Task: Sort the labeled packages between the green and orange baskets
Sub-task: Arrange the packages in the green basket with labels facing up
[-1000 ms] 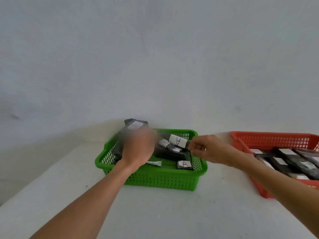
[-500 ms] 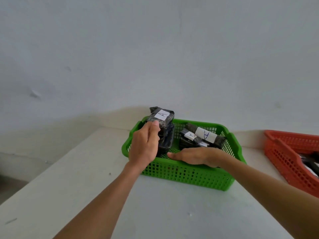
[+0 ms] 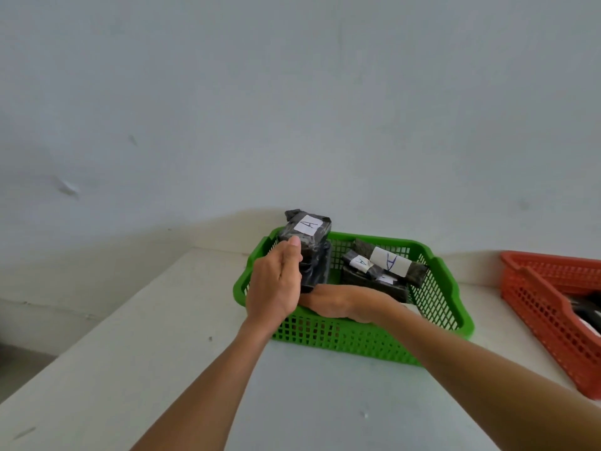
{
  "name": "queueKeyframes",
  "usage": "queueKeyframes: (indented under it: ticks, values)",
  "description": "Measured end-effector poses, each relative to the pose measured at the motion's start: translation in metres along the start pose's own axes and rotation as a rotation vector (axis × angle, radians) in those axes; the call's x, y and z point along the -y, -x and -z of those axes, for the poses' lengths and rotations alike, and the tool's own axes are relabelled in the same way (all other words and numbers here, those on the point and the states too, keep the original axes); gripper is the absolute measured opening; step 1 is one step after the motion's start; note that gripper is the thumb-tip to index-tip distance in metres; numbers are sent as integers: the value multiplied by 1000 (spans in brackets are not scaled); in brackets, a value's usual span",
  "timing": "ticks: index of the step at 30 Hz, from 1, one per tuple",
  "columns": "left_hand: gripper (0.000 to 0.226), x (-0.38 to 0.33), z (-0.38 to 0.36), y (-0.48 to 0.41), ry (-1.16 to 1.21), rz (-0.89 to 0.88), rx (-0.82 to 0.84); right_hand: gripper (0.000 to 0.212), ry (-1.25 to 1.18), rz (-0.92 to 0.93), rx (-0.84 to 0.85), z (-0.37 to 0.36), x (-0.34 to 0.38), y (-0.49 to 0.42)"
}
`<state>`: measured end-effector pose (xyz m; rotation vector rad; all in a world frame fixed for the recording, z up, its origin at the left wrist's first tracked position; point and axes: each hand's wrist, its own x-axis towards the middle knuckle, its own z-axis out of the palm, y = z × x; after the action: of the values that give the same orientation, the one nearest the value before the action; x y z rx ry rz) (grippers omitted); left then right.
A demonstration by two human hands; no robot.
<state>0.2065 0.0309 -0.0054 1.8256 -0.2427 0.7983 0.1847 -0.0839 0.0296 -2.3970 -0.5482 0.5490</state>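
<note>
The green basket stands on the white table, with a stack of black wrapped packages at its left end. The top package carries a white label marked A. My left hand stands upright against the near left side of that stack, thumb straight and touching the top package. My right hand lies flat and low inside the basket at the foot of the stack, its fingertips hidden behind my left hand. More packages labelled A lie at the basket's right end. The orange basket is at the right edge.
The white table meets a pale wall just behind the baskets. Its left edge runs diagonally at the left, with the floor beyond. Dark packages show partly inside the orange basket at the far right.
My right hand let go of a package at the basket's right end and moved left, low, to the foot of the stack. My left hand stayed on the stack. The view shifted left and closer.
</note>
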Motion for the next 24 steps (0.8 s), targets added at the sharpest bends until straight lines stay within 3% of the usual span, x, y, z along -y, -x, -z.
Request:
queueKeyframes:
  ticks: [2, 6, 10, 12, 15, 19, 24]
  values:
    - [54, -1, 0, 0, -25, -1, 0, 30, 91, -6, -73, 7, -6, 4]
    - [61, -5, 1, 2, -79, -4, 26, 30, 146, -28, -387, 40, -36, 24]
    - [68, -9, 1, 4, -104, -8, 46, 9, 657, -176, -703, 83, -81, 45]
    - [67, -11, 2, 4, -121, -9, 53, 27, 913, -278, -653, 93, -106, 49]
    - [66, -12, 2, 4, -140, -8, 67, 38, 1123, -375, -561, 93, -130, 48]
    - [66, -15, 2, 4, -161, -2, 73, 33, 1218, -325, -619, 93, -138, 42]
    - [63, -15, 1, 5, -177, 17, 59, 32, 1145, -375, -635, 94, -134, 45]
